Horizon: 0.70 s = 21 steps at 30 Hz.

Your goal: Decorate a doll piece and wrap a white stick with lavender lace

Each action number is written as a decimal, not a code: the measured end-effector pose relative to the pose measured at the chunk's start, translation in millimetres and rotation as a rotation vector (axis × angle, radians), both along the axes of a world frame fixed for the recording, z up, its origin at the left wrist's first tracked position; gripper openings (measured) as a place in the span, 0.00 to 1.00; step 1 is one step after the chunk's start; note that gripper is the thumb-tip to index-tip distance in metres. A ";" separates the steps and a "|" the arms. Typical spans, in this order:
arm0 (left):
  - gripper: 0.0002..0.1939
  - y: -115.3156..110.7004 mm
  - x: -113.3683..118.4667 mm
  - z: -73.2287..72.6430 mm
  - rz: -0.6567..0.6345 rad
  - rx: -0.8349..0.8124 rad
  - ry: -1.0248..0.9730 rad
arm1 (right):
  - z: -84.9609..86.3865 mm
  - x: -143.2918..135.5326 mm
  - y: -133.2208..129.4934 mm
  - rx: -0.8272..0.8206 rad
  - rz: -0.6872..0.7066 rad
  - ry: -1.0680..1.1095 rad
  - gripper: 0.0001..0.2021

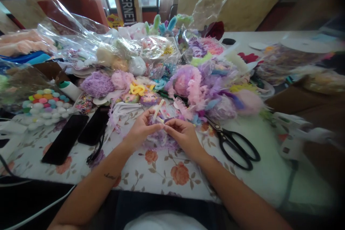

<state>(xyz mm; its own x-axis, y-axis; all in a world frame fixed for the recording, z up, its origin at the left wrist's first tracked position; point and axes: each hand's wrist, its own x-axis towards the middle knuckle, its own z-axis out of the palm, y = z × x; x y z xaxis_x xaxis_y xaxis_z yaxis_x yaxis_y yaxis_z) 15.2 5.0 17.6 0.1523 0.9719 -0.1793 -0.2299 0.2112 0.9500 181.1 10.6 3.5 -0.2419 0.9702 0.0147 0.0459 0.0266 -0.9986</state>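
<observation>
My left hand (141,129) and my right hand (184,136) meet above the floral tablecloth (161,172), fingertips pinched close together. A short pale cream stick (159,108) rises from the fingers of my left hand; its lower end is hidden. Fluffy lilac yarn (161,140) lies under and between both hands. What the fingertips of my right hand pinch is too small and blurred to name. Just beyond the hands sit small decorated balls (149,97) with yellow loops and a pink ruffled trim (195,88).
Black-handled scissors (237,147) lie to the right, with a white glue gun (292,134) farther over. Two dark phones (64,139) rest at left beside colourful pompoms (44,106). Yarn balls (97,83) and clear plastic bags (78,36) are heaped across the back.
</observation>
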 end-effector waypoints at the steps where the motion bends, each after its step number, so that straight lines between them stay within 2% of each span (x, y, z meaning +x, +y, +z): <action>1: 0.18 -0.5 0.0 0.3 0.009 0.011 0.029 | 1.1 -0.1 -0.6 0.016 0.009 -0.020 0.11; 7: 0.17 -0.3 0.2 -1.7 0.009 0.051 0.087 | 7.1 0.8 -3.3 0.149 -0.035 -0.191 0.07; 11: 0.17 -0.1 -0.5 -3.0 -0.030 0.005 0.041 | 6.8 2.0 -3.1 0.152 -0.026 -0.200 0.06; 16: 0.16 0.2 -2.9 -1.8 -0.093 -0.021 0.017 | 4.7 1.0 -3.1 0.077 0.006 -0.110 0.07; 21: 0.15 2.4 -7.1 -1.8 -0.112 -0.035 -0.081 | 2.3 -1.2 -3.1 -0.073 0.084 0.023 0.10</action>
